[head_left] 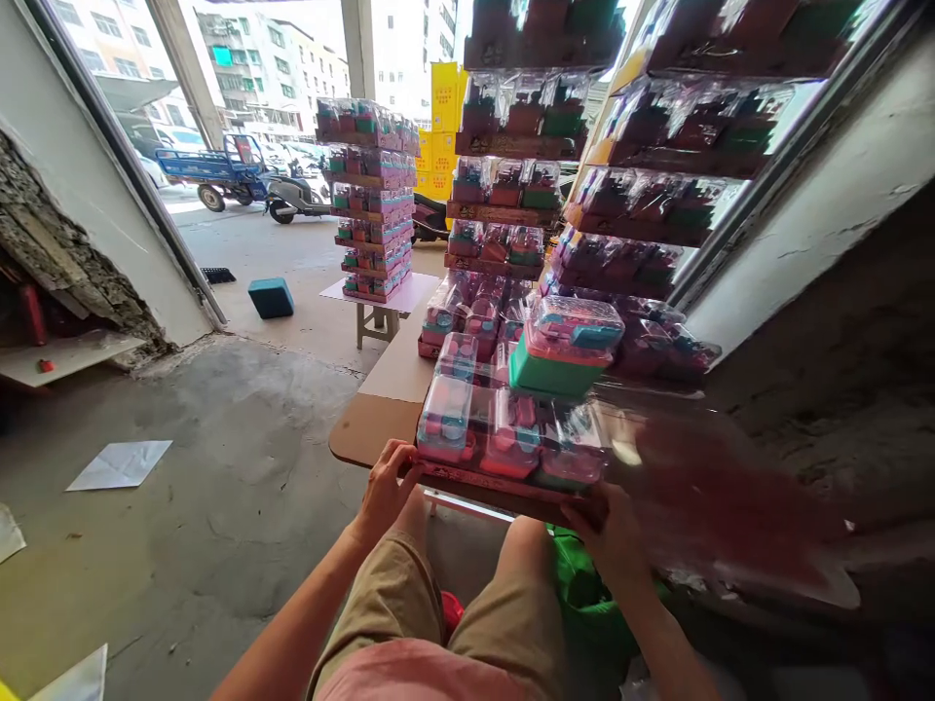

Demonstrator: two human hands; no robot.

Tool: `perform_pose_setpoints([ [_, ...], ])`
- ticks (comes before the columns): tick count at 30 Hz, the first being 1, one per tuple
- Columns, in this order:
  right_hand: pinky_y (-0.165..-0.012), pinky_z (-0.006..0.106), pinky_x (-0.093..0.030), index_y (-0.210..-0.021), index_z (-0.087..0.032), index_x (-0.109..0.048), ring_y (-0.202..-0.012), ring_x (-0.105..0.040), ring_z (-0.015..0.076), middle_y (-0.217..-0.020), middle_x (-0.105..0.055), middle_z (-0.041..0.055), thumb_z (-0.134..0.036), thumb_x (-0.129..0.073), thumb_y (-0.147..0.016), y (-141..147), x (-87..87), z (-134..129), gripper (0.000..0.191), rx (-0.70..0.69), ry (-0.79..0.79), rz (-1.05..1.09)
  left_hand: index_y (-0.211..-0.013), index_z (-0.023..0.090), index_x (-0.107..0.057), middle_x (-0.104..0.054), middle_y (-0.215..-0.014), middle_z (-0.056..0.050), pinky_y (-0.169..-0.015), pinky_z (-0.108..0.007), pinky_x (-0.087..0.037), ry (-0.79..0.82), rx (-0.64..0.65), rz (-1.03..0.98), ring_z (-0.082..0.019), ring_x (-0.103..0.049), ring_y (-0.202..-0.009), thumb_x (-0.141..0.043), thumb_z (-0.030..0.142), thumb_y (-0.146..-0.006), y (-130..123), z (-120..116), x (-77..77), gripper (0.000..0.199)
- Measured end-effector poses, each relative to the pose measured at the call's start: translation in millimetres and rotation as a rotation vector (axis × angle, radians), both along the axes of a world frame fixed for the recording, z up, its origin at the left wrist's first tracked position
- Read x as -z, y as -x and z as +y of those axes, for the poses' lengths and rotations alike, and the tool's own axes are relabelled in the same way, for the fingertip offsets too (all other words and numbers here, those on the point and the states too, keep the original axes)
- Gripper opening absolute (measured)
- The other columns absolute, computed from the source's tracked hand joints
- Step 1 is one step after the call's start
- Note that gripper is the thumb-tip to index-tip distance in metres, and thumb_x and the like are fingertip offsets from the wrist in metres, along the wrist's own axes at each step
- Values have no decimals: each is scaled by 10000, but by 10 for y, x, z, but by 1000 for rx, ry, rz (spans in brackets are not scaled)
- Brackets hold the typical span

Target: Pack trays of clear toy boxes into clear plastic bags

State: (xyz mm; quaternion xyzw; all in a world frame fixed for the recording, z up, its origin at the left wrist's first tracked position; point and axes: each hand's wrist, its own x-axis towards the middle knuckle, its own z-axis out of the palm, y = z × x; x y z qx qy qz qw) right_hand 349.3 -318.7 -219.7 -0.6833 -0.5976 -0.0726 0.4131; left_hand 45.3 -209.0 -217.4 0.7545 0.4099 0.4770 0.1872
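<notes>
A shallow display tray (482,484) of clear-wrapped pink, teal and green boxes (444,419) lies at the near edge of the table. My left hand (389,482) grips its front left corner, fingers bent over the rim. At the front right corner, my right hand (603,526) is closed on the same tray, partly in shadow. On top of the packed boxes, toward the back right, rests a larger box with a green base (559,365) and a pink and clear upper part.
Tall stacks of similar trays (504,195) stand behind, with another stack (372,204) on a stool further left. A brown tabletop (376,425) shows at left. Green bags (577,574) lie by my right knee. A teal block (270,298) sits on the floor.
</notes>
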Motion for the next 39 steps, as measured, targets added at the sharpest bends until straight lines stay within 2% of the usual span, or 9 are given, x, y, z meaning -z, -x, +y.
perform_pose_setpoints([
  [6, -624, 372, -413, -794, -191, -462, -707, -478, 217, -757, -491, 53, -522, -481, -811, 142, -22, 69, 331, 105, -75, -41, -706, 197, -463, -499, -741, 21, -641, -230, -445, -12, -151, 26, -130, -521, -682, -604, 209, -760, -116, -6, -6, 151],
  [13, -671, 376, -453, -879, -178, -501, -793, -534, 222, -843, -545, 82, -304, -415, -872, 64, 51, -57, 153, 45, -117, -61, -786, 204, -505, -540, -828, 5, -686, -224, -454, 37, 39, 72, -128, -556, -753, -528, 132, -782, 52, 49, -75, 75],
  [16, -797, 420, -429, -1025, -135, -531, -975, -528, 261, -1013, -569, 154, -224, -411, -868, 450, 150, -76, 217, 97, -229, -243, -849, 206, -494, -519, -872, -3, -668, -236, -464, 44, -9, 70, -136, -555, -754, -580, 170, -758, 1, -12, -54, 130],
  [20, -951, 396, -350, -1195, -230, -538, -1137, -498, 223, -1223, -574, 52, -162, -379, -886, 1159, 216, 72, 354, -282, -76, -627, -831, 202, -477, -522, -859, -8, -675, -276, -469, 2, -261, 61, -173, -556, -782, -699, 244, -675, -178, -79, -2, 275],
  [22, -998, 393, -314, -1264, -237, -497, -1182, -472, 214, -1303, -523, 24, -198, -370, -902, 1328, 227, 160, 386, -329, -17, -671, -781, 204, -476, -527, -815, 5, -649, -257, -465, -6, -287, 45, -156, -557, -729, -683, 232, -700, -221, -74, 3, 224],
  [25, -1048, 413, -245, -1312, -214, -451, -1155, -500, 210, -1294, -531, 43, -208, -362, -911, 1204, 276, 174, 411, -246, -4, -665, -747, 208, -488, -545, -784, 15, -630, -230, -460, -15, -227, 45, -139, -565, -698, -662, 202, -727, -190, -40, -15, 175],
  [30, -1074, 475, -108, -1392, -178, -318, -1089, -547, 231, -1217, -585, 102, -226, -361, -921, 565, 357, -136, 476, -34, -31, -634, -764, 209, -522, -594, -833, -3, -685, -228, -463, -30, -108, 102, -148, -590, -774, -628, 188, -758, -38, 29, -31, 108],
  [35, -1016, 470, -240, -1374, -166, -345, -1088, -535, 246, -1160, -612, 125, -243, -438, -896, 290, 209, -321, 492, 131, -104, -653, -813, 208, -538, -587, -878, -11, -709, -215, -456, -15, 17, 108, -134, -582, -804, -553, 176, -810, 63, 75, -45, 35],
  [39, -851, 447, -402, -1065, -107, -583, -978, -531, 288, -1008, -592, 174, -474, -474, -852, 253, 36, -144, 437, 277, -190, -423, -809, 202, -511, -542, -843, -5, -677, -227, -458, 10, -21, 98, -139, -560, -754, -601, 218, -768, 0, 30, -65, 100],
])
